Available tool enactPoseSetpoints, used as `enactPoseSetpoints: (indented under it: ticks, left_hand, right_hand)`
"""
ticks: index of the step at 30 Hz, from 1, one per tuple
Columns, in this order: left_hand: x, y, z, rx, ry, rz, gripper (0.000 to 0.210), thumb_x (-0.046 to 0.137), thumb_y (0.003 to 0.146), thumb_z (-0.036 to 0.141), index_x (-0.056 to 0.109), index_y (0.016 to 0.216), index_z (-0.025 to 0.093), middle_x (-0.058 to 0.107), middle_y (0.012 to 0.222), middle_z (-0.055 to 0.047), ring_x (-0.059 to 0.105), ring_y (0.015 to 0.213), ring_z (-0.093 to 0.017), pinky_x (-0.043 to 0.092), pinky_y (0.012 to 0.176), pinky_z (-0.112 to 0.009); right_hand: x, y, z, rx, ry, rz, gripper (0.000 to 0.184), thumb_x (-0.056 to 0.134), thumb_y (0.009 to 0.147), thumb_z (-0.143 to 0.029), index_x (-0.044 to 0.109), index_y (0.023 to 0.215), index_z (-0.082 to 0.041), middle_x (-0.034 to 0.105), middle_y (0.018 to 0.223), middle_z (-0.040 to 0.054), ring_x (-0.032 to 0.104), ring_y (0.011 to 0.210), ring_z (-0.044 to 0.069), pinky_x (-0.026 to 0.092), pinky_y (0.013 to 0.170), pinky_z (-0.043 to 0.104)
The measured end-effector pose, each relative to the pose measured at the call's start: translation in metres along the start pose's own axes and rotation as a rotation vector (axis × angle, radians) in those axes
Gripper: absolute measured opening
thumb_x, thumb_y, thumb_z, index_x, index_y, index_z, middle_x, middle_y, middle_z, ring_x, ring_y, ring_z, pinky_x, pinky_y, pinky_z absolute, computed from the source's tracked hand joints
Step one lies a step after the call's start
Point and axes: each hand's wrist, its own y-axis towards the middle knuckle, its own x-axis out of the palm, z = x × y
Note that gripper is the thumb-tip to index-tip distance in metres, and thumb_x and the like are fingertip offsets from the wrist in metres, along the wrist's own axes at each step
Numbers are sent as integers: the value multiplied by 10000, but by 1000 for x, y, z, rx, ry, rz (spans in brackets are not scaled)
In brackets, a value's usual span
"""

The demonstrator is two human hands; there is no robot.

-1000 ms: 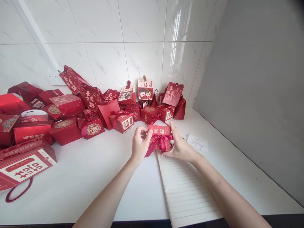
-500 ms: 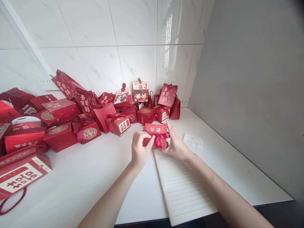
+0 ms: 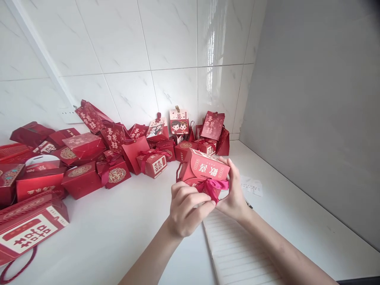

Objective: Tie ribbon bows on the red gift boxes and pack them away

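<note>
Between my two hands is a red gift box (image 3: 204, 166) with gold lettering, raised above the table and tilted so its top faces me. A magenta ribbon bow (image 3: 212, 186) is tied across its front. My right hand (image 3: 233, 196) wraps round the box's right side, thumb and fingers pressed on it. My left hand (image 3: 190, 208) is closed at the lower front, its fingertips pinching the lower end of the ribbon. Under the hands lies a lined notebook (image 3: 237, 249), partly covered by my right forearm.
Many red gift boxes (image 3: 81, 180) are heaped along the tiled wall at the left and back. A large red box (image 3: 32, 229) with a cord handle stands at near left. A small white paper slip (image 3: 252, 186) lies right of my hands, before a grey panel (image 3: 311, 118).
The box has come up closer to me and turned, showing more of its top. My left hand has shifted from the bow's middle to the ribbon's lower end. The view has tilted slightly.
</note>
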Motion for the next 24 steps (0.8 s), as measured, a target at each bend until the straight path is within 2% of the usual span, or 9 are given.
enactPoseSetpoints:
  ticks: [4,10,16,21,24]
  left_hand:
    - [-3,4,4,12,2,10,143,566,773,34,608,796,168,645,724,-9,544,679,-124,427,679,-304]
    - [-7,7,7,-5,12,9,145,551,779,49,608,806,180,652,719,5,566,701,-124,423,672,-301]
    - [-10,8,8,-11,36,0,155,556,757,55,615,787,196,659,716,15,582,709,-124,410,638,-288]
    - [-9,9,9,-14,33,8,138,567,764,54,609,781,185,652,715,16,578,691,-115,399,629,-282]
    - [-9,9,9,-15,17,10,133,583,758,47,607,791,173,645,729,9,579,685,-115,385,631,-286]
  right_hand:
    - [0,1,-9,17,-28,24,1018,724,729,-407,15,1452,-310,259,1394,145,358,1292,349,371,1044,542]
    - [0,-1,-16,39,72,32,998,734,726,-425,73,1463,-298,274,1397,149,356,1290,365,363,1038,561]
    - [0,-2,-19,46,93,13,984,720,739,-425,68,1465,-293,262,1411,150,349,1296,367,401,1008,556]
    - [-1,-4,-20,102,56,-31,1066,752,695,-451,27,1462,-299,251,1426,164,343,1302,379,401,1002,572]
    - [-2,-4,-20,98,63,-25,1031,732,717,-453,41,1466,-292,263,1428,155,356,1294,374,398,1013,559]
